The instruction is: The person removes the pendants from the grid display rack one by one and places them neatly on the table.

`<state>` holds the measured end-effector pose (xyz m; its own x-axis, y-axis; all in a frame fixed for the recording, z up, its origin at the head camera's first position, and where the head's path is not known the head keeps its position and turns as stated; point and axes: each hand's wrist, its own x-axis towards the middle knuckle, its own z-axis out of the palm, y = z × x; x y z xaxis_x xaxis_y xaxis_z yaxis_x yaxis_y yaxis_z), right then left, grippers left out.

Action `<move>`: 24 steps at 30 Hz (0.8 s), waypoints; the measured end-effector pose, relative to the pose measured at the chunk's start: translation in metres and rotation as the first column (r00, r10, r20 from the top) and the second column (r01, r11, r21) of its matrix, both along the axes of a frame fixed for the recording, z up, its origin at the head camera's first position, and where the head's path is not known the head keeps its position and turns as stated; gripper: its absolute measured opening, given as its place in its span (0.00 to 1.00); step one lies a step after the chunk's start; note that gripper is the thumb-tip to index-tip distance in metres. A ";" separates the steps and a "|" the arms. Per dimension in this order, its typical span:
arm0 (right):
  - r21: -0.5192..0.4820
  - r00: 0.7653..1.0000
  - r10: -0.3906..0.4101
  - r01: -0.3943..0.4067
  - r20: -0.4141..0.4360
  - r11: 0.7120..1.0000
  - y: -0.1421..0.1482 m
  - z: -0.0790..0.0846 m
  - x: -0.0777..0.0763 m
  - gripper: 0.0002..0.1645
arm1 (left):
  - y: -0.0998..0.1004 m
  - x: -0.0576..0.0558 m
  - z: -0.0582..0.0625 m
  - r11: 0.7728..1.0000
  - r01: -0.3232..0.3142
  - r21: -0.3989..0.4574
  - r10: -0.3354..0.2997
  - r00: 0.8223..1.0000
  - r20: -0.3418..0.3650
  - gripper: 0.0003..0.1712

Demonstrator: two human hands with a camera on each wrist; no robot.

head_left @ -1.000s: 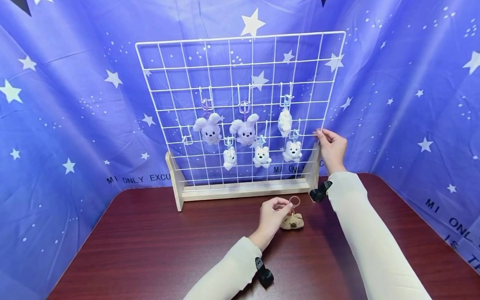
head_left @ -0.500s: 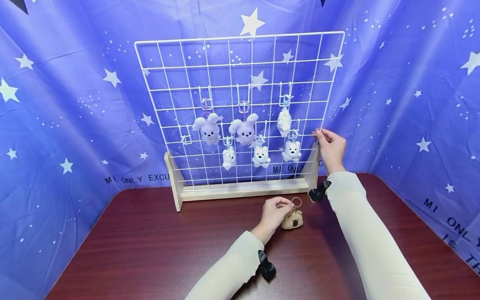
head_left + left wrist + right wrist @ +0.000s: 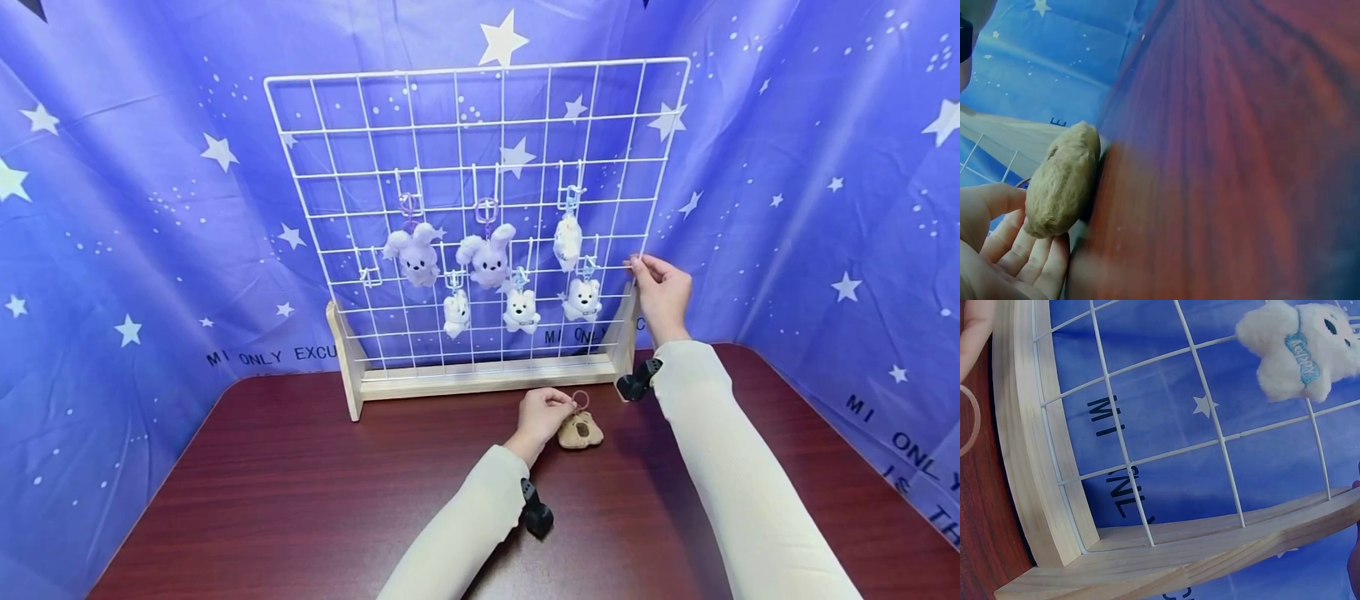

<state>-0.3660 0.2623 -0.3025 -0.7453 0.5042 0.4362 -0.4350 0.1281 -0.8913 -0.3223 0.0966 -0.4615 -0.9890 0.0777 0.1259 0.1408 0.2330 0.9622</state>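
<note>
In the head view my left hand (image 3: 542, 423) pinches a brown plush keychain (image 3: 580, 433) near its ring (image 3: 581, 401), just above the table in front of the rack. The left wrist view shows the furry brown plush (image 3: 1063, 181) side-on, beside my fingers. My right hand (image 3: 663, 293) pinches the right edge of the white wire grid (image 3: 480, 125). Two lilac bunny plush keychains (image 3: 489, 260) hang from the grid's upper hooks, with a white plush keychain (image 3: 567, 243) to their right. Several white bear keychains (image 3: 583, 298) hang lower down.
A lower hook (image 3: 371, 277) at the left carries no plush. The grid stands in a wooden base (image 3: 487, 382) toward the back of the dark red table (image 3: 315, 500). Blue star-printed curtains (image 3: 150, 208) surround the table.
The brown plush has turned in my left hand's pinch, and its ring has shifted a little to the left. My right hand stays on the grid's edge.
</note>
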 end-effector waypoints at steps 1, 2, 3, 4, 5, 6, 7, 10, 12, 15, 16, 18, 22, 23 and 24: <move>0.002 1.000 0.003 -0.003 -0.005 1.000 -0.002 0.002 0.002 0.16 | 0.000 0.000 0.000 1.000 -0.006 -0.013 0.006 1.000 -0.005 0.02; 0.000 1.000 0.007 -0.007 -0.009 1.000 -0.003 0.003 0.004 0.16 | 0.000 -0.001 0.001 1.000 -0.012 -0.027 0.012 1.000 -0.011 0.02; 0.003 1.000 0.007 -0.007 -0.012 1.000 -0.003 0.004 0.005 0.16 | -0.001 -0.001 0.001 0.999 -0.021 -0.037 0.020 1.000 -0.016 0.02; 0.007 1.000 0.007 -0.007 -0.013 1.000 -0.003 0.004 0.005 0.16 | -0.001 -0.002 0.001 0.998 -0.031 -0.052 0.030 0.999 -0.022 0.03; 0.008 1.000 0.007 -0.007 -0.013 1.000 -0.003 0.004 0.005 0.16 | -0.001 -0.002 0.001 0.998 -0.038 -0.055 0.037 0.999 -0.016 0.03; 0.006 1.000 0.007 -0.007 -0.011 1.000 -0.002 0.003 0.003 0.16 | -0.001 -0.002 0.001 0.997 -0.047 -0.059 0.046 0.999 -0.012 0.03; 0.006 1.000 0.004 -0.004 -0.009 1.000 -0.001 0.002 0.001 0.16 | -0.002 -0.003 0.001 0.997 -0.054 -0.060 0.053 0.999 -0.005 0.03; 0.001 1.000 -0.003 0.003 0.004 1.000 0.004 -0.005 -0.007 0.17 | -0.003 -0.003 0.001 0.995 -0.071 -0.067 0.072 0.997 0.004 0.03; 0.003 1.000 -0.014 0.014 0.011 1.000 0.007 -0.009 -0.012 0.18 | -0.004 -0.004 0.001 0.996 -0.074 -0.057 0.075 0.997 0.013 0.03; 0.009 1.000 -0.017 0.017 0.007 1.000 0.007 -0.010 -0.012 0.18 | -0.008 -0.004 0.001 0.997 -0.068 -0.024 0.068 0.998 0.012 0.03; 0.011 1.000 -0.019 0.019 0.003 1.000 0.007 -0.011 -0.012 0.18 | -0.010 -0.005 0.002 0.998 -0.061 -0.003 0.061 0.998 0.016 0.03; 0.013 1.000 -0.020 0.020 0.001 1.000 0.008 -0.011 -0.013 0.18 | -0.016 -0.005 0.003 0.998 -0.047 0.043 0.046 0.999 0.012 0.03; 0.041 0.999 -0.049 0.049 0.014 0.998 0.010 -0.016 -0.019 0.18 | -0.032 -0.007 0.015 0.991 -0.026 0.132 0.024 1.000 0.016 0.05; 0.055 0.998 -0.058 0.057 0.023 0.997 0.010 -0.016 -0.019 0.19 | -0.036 -0.007 0.019 0.990 -0.025 0.139 0.025 1.000 0.005 0.06; 0.067 0.997 -0.069 0.067 0.029 0.995 0.010 -0.016 -0.020 0.19 | -0.041 -0.008 0.023 0.989 -0.027 0.142 0.027 1.000 -0.001 0.06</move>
